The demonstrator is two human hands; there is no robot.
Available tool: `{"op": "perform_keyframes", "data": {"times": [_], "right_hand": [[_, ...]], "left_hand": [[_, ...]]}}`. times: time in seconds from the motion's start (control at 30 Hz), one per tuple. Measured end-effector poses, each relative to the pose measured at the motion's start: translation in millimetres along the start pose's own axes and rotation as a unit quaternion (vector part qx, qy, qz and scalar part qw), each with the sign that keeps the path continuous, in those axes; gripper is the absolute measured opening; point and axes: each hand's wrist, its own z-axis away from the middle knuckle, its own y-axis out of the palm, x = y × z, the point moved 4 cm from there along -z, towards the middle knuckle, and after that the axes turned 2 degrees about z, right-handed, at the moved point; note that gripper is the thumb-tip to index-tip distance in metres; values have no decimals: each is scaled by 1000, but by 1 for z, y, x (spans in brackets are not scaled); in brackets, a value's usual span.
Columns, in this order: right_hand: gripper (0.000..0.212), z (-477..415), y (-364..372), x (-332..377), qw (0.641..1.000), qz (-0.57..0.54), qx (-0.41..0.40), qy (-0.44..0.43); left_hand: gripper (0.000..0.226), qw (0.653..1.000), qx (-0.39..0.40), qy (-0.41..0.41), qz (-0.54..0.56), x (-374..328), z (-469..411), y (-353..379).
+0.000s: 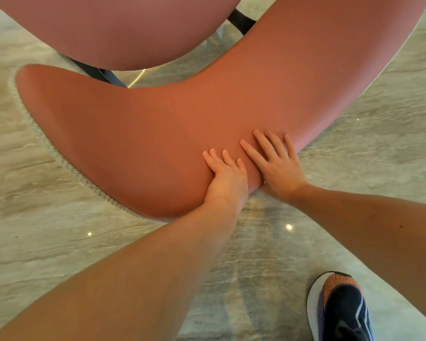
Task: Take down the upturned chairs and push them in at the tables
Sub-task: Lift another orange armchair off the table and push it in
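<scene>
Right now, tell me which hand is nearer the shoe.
Right. The right hand lies flat on the chair back, up and left of the shoe; the left hand presses beside it, farther left.

The floor (47, 242) was polished grey-beige stone with wavy veining, and small bright light spots (289, 227) glinted on it. A dark blue and orange shoe (340, 313) with a white sole stood on it at the lower right. Dark chair legs (101, 75) reached down toward it, their feet hidden.

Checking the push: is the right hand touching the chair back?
Touching. Head view shows the right hand flat on the chair back, beside the left hand.
</scene>
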Motion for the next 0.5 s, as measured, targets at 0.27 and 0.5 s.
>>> {"op": "perform_keyframes", "data": {"times": [0.27,0.5], "right_hand": [[105,-13,-27,-20,997,33,-27,-64],[105,-19,-64,-19,995,40,-39,-80]], "left_hand": [[53,1000,-7,8,13,20,11,-22],[58,999,-9,1,46,52,30,-45]]}}
